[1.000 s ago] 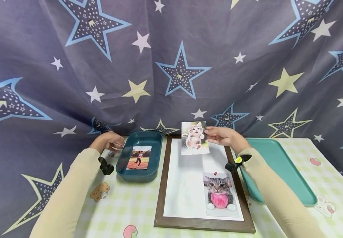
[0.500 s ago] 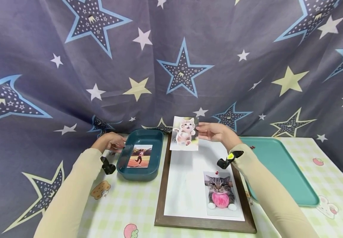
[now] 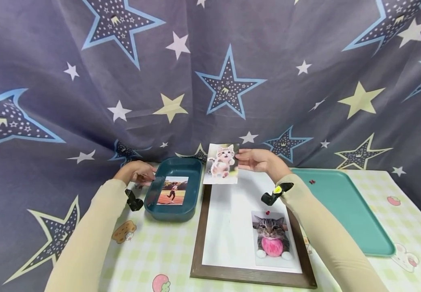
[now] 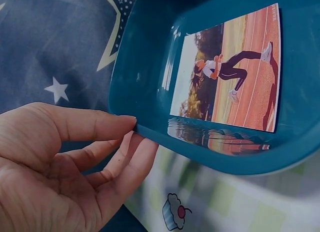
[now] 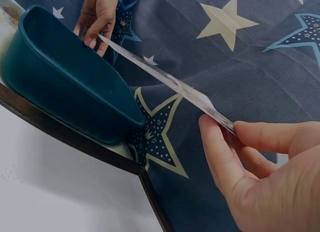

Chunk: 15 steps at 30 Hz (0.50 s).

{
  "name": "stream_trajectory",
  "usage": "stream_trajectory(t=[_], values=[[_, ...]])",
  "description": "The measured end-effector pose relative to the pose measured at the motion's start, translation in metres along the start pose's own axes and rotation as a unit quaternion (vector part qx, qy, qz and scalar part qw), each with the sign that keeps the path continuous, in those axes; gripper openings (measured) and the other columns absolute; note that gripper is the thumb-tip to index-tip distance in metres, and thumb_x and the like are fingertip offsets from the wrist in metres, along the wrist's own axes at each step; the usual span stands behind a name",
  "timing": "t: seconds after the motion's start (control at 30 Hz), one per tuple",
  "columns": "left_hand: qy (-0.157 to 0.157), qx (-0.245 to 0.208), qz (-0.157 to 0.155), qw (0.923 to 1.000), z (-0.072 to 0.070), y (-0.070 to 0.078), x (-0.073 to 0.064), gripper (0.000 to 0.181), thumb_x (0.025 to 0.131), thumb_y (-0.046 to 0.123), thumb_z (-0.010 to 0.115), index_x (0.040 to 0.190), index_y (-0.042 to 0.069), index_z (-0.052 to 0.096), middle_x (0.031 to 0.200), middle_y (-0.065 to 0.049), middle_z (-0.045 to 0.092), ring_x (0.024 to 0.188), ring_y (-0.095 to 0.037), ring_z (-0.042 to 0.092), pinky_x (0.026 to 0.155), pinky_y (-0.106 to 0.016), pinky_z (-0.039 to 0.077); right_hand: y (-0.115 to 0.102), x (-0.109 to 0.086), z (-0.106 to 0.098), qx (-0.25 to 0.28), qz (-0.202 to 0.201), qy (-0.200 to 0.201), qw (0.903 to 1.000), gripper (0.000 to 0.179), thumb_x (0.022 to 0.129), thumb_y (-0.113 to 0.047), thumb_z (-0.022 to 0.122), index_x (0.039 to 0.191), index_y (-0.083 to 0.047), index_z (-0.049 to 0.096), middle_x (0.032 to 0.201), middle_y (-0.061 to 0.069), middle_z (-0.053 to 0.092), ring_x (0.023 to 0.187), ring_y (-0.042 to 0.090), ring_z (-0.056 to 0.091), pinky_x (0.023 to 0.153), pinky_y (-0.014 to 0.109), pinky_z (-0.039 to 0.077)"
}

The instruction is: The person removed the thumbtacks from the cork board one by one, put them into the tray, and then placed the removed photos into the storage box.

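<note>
With thumb on top and fingers on the outer side, my left hand (image 4: 75,162) pinches the rim of a dark teal plastic basin (image 4: 235,167). A photo of a runner on a track (image 4: 230,71) lies inside it. My right hand (image 3: 256,160) pinches the right edge of a kitten photo (image 3: 221,164), raised over the far left corner of a brown-framed whiteboard (image 3: 219,231). From the right wrist view that photo (image 5: 165,79) appears almost edge-on. A tabby cat photo (image 3: 271,239) is on the board's near right part, with a red pushpin (image 3: 267,213) at its top edge.
A flat turquoise tray (image 3: 356,215) stands right of the board, partly behind the right forearm, with red pushpins (image 3: 312,182) on it. The green checked tablecloth (image 3: 141,259) covers the table. A dark star-patterned curtain (image 3: 210,52) hangs directly behind everything.
My right hand has moved left with the kitten photo, from above the board's far middle to its far left corner. The red pushpins on the tray have come into sight. My left hand stays at the basin.
</note>
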State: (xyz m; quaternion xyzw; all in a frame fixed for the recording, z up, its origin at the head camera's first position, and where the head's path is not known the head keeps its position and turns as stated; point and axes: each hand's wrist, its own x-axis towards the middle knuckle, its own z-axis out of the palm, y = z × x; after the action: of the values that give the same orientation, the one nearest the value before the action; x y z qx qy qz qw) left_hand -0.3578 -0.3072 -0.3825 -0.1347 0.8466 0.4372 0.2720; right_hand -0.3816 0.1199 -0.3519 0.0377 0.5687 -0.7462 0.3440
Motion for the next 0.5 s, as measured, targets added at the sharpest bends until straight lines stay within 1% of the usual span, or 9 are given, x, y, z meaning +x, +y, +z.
stream_trajectory(t=[0.07,0.17,0.3,0.4,0.47,0.5], values=[[-0.005,0.006,0.002,1.0000,-0.001,0.002,0.000,0.065,0.094,-0.004,0.059,0.154,-0.006,0.034,0.081,0.002,0.061,0.071,-0.005,0.060,0.084,-0.028,0.062,-0.001,0.003,0.004,0.001,0.003,0.002,1.0000,0.057,0.104,0.004,0.046,0.158,-0.009,0.029,0.089,0.003,0.070,0.083,0.014,0.069,0.073,0.028,0.061],[-0.008,0.011,0.005,0.9999,-0.002,0.006,-0.001,0.065,0.094,-0.004,0.058,0.153,-0.006,0.033,0.083,0.001,0.061,0.071,-0.004,0.060,0.085,-0.029,0.061,-0.002,0.007,0.009,0.002,0.005,0.001,1.0000,0.064,0.104,0.004,0.045,0.162,-0.009,0.021,0.089,0.003,0.069,0.083,0.014,0.068,0.073,0.028,0.062],[-0.008,0.006,0.001,0.9999,-0.003,0.006,-0.002,0.064,0.094,-0.005,0.058,0.153,-0.006,0.033,0.090,-0.002,0.061,0.073,-0.005,0.061,0.087,-0.030,0.061,0.000,0.015,0.017,-0.004,0.008,-0.005,0.9999,0.064,0.104,0.004,0.044,0.162,-0.008,0.019,0.089,0.003,0.067,0.083,0.014,0.067,0.074,0.028,0.062],[-0.013,0.003,-0.005,0.9999,-0.002,0.004,-0.002,0.064,0.094,-0.005,0.058,0.153,-0.006,0.033,0.092,-0.002,0.061,0.073,-0.006,0.061,0.088,-0.029,0.061,0.002,0.020,0.023,-0.011,0.012,-0.004,0.9999,0.063,0.104,0.005,0.045,0.161,-0.007,0.021,0.088,0.003,0.066,0.082,0.014,0.066,0.073,0.029,0.062],[-0.015,0.007,-0.007,0.9998,-0.002,0.003,-0.001,0.065,0.094,-0.005,0.058,0.154,-0.006,0.032,0.091,-0.002,0.061,0.073,-0.005,0.061,0.087,-0.029,0.061,0.003,0.023,0.029,-0.017,0.013,-0.003,0.9998,0.059,0.104,0.005,0.045,0.158,-0.007,0.026,0.087,0.003,0.066,0.081,0.014,0.066,0.072,0.029,0.062],[-0.017,0.009,-0.006,0.9998,-0.002,0.003,-0.001,0.065,0.094,-0.004,0.058,0.154,-0.006,0.032,0.091,-0.002,0.060,0.073,-0.006,0.061,0.087,-0.029,0.061,0.004,0.025,0.032,-0.019,0.014,-0.001,0.9997,0.054,0.104,0.005,0.046,0.154,-0.007,0.031,0.086,0.003,0.066,0.080,0.014,0.066,0.071,0.028,0.062]])
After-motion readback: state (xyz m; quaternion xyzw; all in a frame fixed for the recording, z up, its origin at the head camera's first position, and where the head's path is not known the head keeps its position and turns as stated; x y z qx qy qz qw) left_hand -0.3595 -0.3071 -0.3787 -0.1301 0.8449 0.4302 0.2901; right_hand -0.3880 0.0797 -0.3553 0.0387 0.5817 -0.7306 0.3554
